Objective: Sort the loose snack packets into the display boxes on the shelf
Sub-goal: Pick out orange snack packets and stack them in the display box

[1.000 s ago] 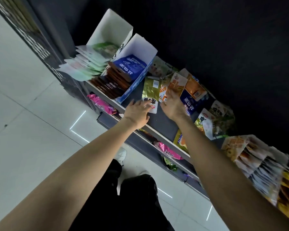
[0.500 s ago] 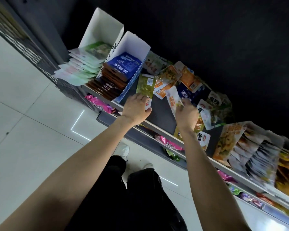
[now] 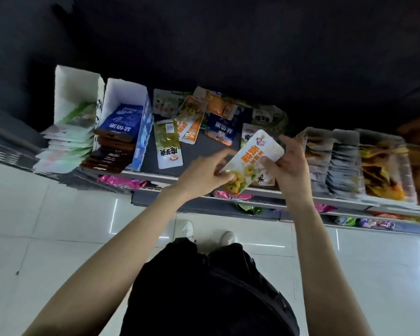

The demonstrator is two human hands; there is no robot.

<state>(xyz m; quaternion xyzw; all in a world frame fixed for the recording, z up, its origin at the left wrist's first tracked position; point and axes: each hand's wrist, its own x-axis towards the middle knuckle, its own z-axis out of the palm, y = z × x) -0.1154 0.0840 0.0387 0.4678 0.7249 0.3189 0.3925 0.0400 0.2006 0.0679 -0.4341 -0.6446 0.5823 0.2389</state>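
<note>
Both hands hold one white-and-orange snack packet (image 3: 251, 158) above the front edge of the shelf (image 3: 155, 177): the right hand (image 3: 289, 163) pinches its upper end between thumb and fingers (image 3: 268, 163), and the left hand (image 3: 204, 177) closes its fingers on the lower end. To do this step well, I would read the print, find the matching row among the filled display boxes (image 3: 344, 163) toward the shelf's right end, and slide the packet in upright, face forward. Other loose packets (image 3: 169, 144) lie mid-shelf, beside the blue display box (image 3: 141, 139) near the left end.
</note>
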